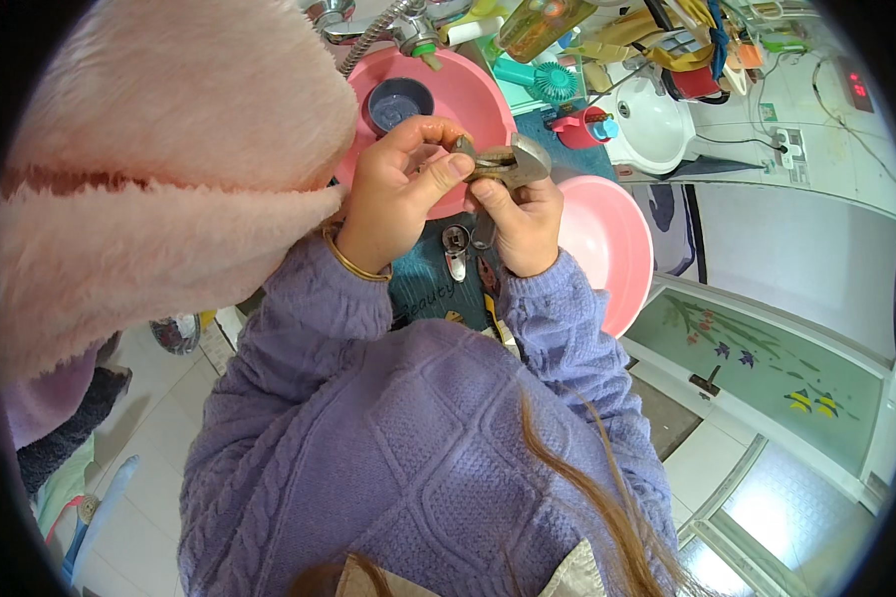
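My left hand (396, 189) and my right hand (524, 221) are raised together in front of me, both closed on a bunch of metal spoons (508, 164). The right hand grips the handles from below, and one spoon bowl points right. The left hand's thumb and fingers pinch the spoons near the top. More spoons (457, 249) lie below on a dark teal cloth (423, 289). A gold bangle (346, 259) sits on my left wrist. Purple knit sleeves cover both forearms.
Two pink basins stand beyond my hands: one (478, 85) holding a small dark bowl (399, 101) under a tap (408, 30), another (612, 244) to the right. A fluffy pink garment (159, 159) fills the left. A white washbasin (657, 124) and cluttered bottles sit at the top.
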`<state>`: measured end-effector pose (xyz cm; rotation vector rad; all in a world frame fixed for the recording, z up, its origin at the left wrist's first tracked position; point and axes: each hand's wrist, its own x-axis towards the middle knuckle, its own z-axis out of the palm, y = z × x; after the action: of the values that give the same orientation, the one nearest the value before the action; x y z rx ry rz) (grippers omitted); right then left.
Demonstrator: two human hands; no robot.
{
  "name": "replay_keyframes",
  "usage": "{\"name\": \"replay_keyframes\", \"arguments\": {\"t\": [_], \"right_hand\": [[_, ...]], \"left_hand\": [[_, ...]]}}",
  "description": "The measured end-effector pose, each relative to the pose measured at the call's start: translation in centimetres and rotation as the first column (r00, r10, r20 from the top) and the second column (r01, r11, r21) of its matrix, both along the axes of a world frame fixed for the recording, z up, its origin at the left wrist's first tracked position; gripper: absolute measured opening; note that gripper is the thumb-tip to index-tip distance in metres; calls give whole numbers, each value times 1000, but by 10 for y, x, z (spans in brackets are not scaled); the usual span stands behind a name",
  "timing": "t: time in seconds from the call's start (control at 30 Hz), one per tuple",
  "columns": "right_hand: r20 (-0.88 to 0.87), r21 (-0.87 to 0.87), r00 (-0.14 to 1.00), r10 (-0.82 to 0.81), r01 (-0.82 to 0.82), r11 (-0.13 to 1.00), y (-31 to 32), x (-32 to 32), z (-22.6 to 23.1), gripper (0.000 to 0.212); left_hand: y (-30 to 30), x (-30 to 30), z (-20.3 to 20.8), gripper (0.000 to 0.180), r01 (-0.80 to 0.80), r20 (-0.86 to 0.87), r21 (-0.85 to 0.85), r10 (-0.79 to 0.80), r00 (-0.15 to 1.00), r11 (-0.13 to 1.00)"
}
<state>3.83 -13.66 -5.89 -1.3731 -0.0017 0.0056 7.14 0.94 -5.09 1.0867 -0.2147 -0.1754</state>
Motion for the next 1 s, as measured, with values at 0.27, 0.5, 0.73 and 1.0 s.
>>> {"name": "replay_keyframes", "arguments": {"t": [0.27, 0.5, 0.73, 1.0], "right_hand": [[-111, -53, 994, 8, -14, 999, 7, -7, -45, 21], [-253, 16, 966, -53, 59, 998, 30, -17, -35, 15], [-300, 70, 951, -71, 97, 993, 35, -25, -26, 13], [-305, 42, 948, -91, 109, 993, 39, -31, -24, 13]], "left_hand": [[-4, 22, -14, 19, -124, -136, 9, 124, 983, 992], [-10, 12, -32, 19, 163, -393, -160, -214, 894, 974], [-12, 7, -36, 19, 151, -420, -232, -239, 875, 961], [-10, 6, -27, 18, 163, -459, -251, -266, 847, 954]]}}
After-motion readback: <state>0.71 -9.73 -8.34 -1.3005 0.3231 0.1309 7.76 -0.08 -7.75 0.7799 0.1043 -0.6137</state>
